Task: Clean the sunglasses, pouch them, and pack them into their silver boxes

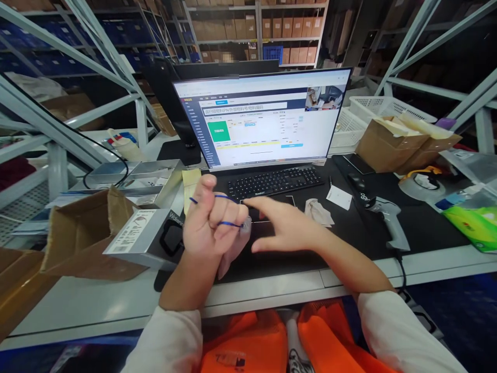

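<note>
**Head view: a blue band stretched over a small bag at the packing desk**

Head view, the only one. The left hand (207, 223) is raised above the desk edge, curled into a loose fist, with a thin blue rubber band (227, 224) looped across its fingers and a small clear plastic bag (233, 248) hanging from underneath the fist. The right hand (285, 225) lies flat and half open beside it, index finger stretched out to the band where it crosses the left knuckles; it holds nothing that I can make out. Both hands hover over the black desk mat (349, 228), just in front of the keyboard (274, 181) and the monitor (264, 119).

Judging from this, the step in hand is winding or seating the band around the bag's neck. The next move seems to call for the right fingers to hook the band and pull it over without letting it snap off the left fingers.

Left of the hands a grey carton (145, 233) leans on an open cardboard box (81, 228). A barcode scanner (382, 212) lies on the mat, well apart to the right.
</note>
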A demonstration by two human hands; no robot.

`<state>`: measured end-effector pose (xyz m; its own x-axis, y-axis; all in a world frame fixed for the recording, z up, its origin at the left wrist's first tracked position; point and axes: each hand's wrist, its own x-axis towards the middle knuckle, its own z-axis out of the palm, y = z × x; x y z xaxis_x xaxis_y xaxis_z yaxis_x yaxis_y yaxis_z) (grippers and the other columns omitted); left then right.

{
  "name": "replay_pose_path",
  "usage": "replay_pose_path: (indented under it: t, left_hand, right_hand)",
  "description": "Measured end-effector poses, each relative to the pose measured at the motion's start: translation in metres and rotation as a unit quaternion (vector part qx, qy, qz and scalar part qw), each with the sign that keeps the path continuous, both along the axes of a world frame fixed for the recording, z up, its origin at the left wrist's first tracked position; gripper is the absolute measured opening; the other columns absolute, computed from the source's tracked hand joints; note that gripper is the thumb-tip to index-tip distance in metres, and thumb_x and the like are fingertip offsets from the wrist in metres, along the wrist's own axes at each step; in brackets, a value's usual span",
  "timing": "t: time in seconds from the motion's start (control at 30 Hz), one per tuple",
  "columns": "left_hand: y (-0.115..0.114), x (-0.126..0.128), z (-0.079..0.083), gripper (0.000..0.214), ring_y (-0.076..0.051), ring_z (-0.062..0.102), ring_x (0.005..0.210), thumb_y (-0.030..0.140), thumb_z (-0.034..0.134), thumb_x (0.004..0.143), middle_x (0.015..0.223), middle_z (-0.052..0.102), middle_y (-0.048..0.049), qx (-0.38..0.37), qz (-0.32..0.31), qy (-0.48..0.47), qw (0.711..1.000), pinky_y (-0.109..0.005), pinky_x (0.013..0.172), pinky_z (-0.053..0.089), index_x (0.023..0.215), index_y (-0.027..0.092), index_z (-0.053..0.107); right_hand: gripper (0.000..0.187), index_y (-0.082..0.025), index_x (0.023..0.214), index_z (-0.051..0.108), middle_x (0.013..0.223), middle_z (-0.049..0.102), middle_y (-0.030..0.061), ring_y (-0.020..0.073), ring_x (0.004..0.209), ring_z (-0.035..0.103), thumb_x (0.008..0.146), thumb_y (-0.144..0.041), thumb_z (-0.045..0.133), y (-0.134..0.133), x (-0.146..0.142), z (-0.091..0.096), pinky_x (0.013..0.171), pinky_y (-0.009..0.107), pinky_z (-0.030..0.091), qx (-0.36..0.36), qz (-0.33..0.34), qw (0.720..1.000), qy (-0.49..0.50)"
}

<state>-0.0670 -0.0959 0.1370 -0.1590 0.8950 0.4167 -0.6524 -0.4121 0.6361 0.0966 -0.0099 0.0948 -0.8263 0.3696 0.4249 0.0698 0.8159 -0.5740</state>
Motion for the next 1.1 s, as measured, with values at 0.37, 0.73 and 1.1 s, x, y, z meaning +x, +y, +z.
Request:
replay_pose_path:
  t: [0.37,0.73,1.1]
  left_hand:
    - [0.059,-0.033,-0.032,0.066,-0.017,0.069,0.067,0.076,0.050,0.088,0.095,0.068,-0.0044,-0.020,0.147,0.366,0.919,-0.032,0.066,0.056,0.130,0.026,0.059]
    - [0.098,-0.008,-0.091,0.057,-0.040,0.036,0.147,0.058,0.047,0.094,0.151,0.050,-0.0226,-0.110,0.053,0.879,0.461,-0.058,0.119,0.032,0.086,0.012,0.079]
    - [0.105,-0.034,-0.088,0.037,-0.027,0.059,0.121,0.049,0.057,0.089,0.129,0.061,-0.0136,-0.011,0.169,0.701,0.693,-0.047,0.109,0.045,0.067,0.020,0.048]
  right_hand:
    - [0.017,-0.017,0.085,0.067,0.080,0.068,0.0014,0.0168,0.073,0.059,0.087,-0.033,0.063,0.044,0.044,0.018,0.067,0.027,0.041,-0.027,-0.151,0.988,-0.003]
    - [0.016,-0.018,0.091,0.070,0.074,0.062,0.0004,0.0164,0.068,0.054,0.076,-0.021,0.065,0.094,0.123,0.031,0.069,0.032,0.045,-0.011,-0.399,0.898,0.184]
    - [0.018,-0.014,0.090,0.070,0.072,0.058,-0.0022,0.0117,0.066,0.048,0.075,-0.020,0.061,0.098,0.147,0.036,0.068,0.028,0.040,-0.042,-0.376,0.891,0.252]
